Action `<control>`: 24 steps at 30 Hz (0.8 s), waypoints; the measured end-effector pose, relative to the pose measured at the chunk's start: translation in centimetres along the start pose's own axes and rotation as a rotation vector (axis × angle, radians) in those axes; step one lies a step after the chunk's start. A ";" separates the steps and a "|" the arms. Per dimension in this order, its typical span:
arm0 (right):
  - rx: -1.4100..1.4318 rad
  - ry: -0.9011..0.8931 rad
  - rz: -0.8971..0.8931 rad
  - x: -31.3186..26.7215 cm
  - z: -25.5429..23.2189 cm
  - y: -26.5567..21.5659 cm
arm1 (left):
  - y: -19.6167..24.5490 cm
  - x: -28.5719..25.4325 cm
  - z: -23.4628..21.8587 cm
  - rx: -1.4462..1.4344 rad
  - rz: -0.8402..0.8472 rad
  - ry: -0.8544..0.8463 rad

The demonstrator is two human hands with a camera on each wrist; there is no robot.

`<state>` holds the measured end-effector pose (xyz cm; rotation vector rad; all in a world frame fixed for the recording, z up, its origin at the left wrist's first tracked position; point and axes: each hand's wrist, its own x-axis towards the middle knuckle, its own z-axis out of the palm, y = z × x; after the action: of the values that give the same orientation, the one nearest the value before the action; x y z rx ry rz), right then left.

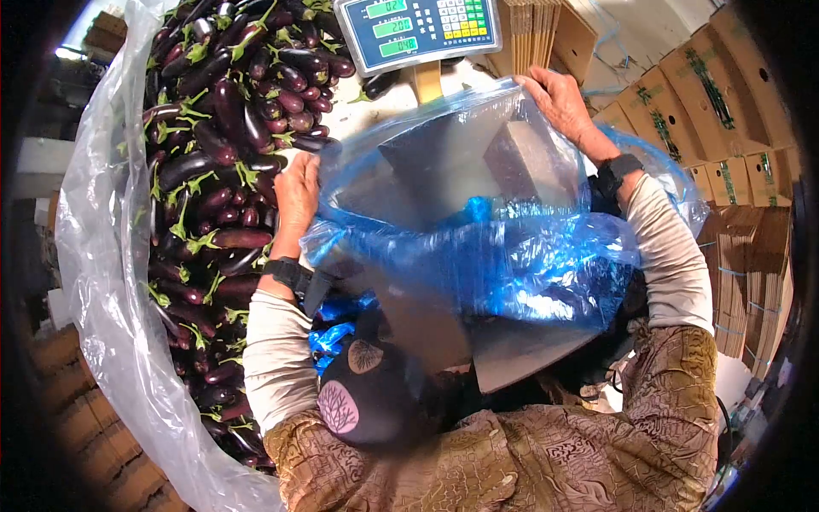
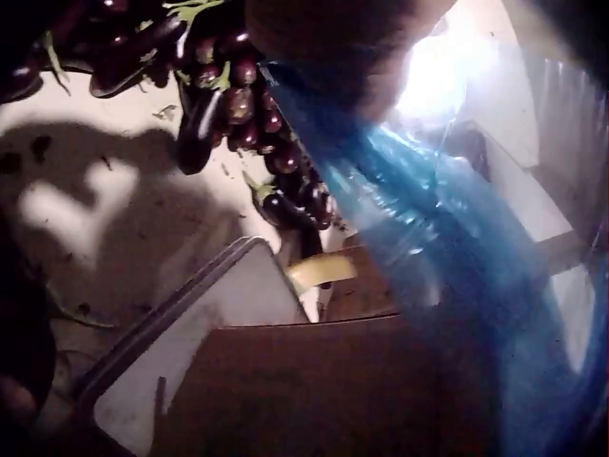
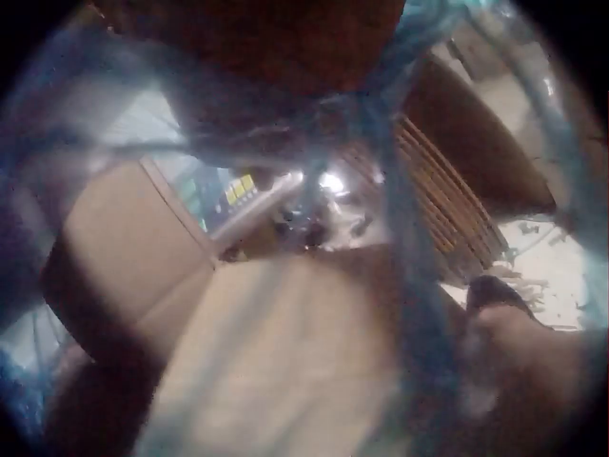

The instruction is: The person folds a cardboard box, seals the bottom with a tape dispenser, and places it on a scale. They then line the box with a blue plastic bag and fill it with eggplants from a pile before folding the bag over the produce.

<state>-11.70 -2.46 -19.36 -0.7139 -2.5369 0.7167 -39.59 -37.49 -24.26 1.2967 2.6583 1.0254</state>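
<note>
A translucent blue plastic bag is stretched wide over an open cardboard box, whose flaps show through the film. My left hand grips the bag's edge on the left, beside the eggplants. At the far right corner of the bag, my right hand pinches the rim between thumb and fingers. In the left wrist view the blue film runs down from the hand past the box's brown cardboard. Film crosses in front of a box flap in the right wrist view.
Beyond the bag stands a digital scale display with lit green readouts. Clear plastic sheeting borders the eggplant heap on the left. Flattened cardboard leans behind the bag, and cardboard boxes line the right side.
</note>
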 end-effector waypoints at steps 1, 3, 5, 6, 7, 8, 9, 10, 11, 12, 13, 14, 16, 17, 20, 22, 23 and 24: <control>-0.001 0.047 0.021 -0.4 1.0 0.9 | -0.8 -0.7 1.0 0.008 -0.054 -0.044; 0.009 0.016 0.057 -0.8 2.0 2.2 | -4.5 -2.8 4.8 -0.046 -0.097 -0.052; 0.013 0.000 0.089 -0.4 1.9 2.4 | -5.1 -3.9 7.0 -0.215 -0.175 -0.099; 0.085 0.033 0.105 0.3 1.3 1.6 | -4.4 -4.0 7.5 -0.217 -0.178 -0.102; 0.157 0.064 0.122 0.8 0.8 1.1 | -4.1 -4.3 8.0 -0.224 -0.185 -0.132; 0.121 0.050 0.125 1.2 0.3 1.4 | -3.8 -4.7 8.1 -0.243 -0.212 -0.189; 0.105 -0.036 0.094 1.1 0.8 2.5 | -4.2 -5.4 8.3 -0.260 -0.251 -0.266; 0.089 -0.114 0.059 0.4 1.6 4.1 | -4.8 -6.5 8.4 -0.280 -0.295 -0.344; 0.033 -0.138 0.000 -1.0 2.7 5.8 | -5.3 -8.0 8.4 -0.298 -0.341 -0.415; -0.024 -0.162 -0.060 -2.3 3.7 6.9 | -5.7 -9.6 8.5 -0.316 -0.387 -0.473; -0.060 -0.064 -0.008 -3.4 4.2 6.7 | -6.0 -11.4 8.5 -0.331 -0.430 -0.514; -0.058 -0.063 -0.008 -3.6 3.5 6.4 | -6.1 -13.2 8.4 -0.353 -0.478 -0.547; -0.099 -0.202 0.105 -4.4 1.5 5.4 | -6.3 -16.5 7.8 -0.392 -0.565 -0.581; -0.170 -0.283 0.062 -4.3 0.2 6.1 | -6.5 -17.6 7.4 -0.413 -0.606 -0.591; -0.241 -0.121 0.006 -5.3 -4.4 5.6 | -7.0 -19.6 5.2 -0.484 -0.736 -0.606; -0.015 -0.030 0.033 -6.8 -8.0 2.6 | -7.6 -20.3 2.9 -0.557 -0.820 -0.516; 0.112 -0.089 0.172 -7.9 -9.9 0.1 | -7.9 -20.3 1.8 -0.609 -0.842 -0.426; 0.111 -0.085 0.170 -9.2 -11.4 -2.1 | -7.8 -20.8 0.5 -0.680 -0.835 -0.273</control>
<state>0.49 -5.19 -11.42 -0.8853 -2.5092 0.9563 -31.24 -55.40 -34.50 0.1436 1.9912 1.2696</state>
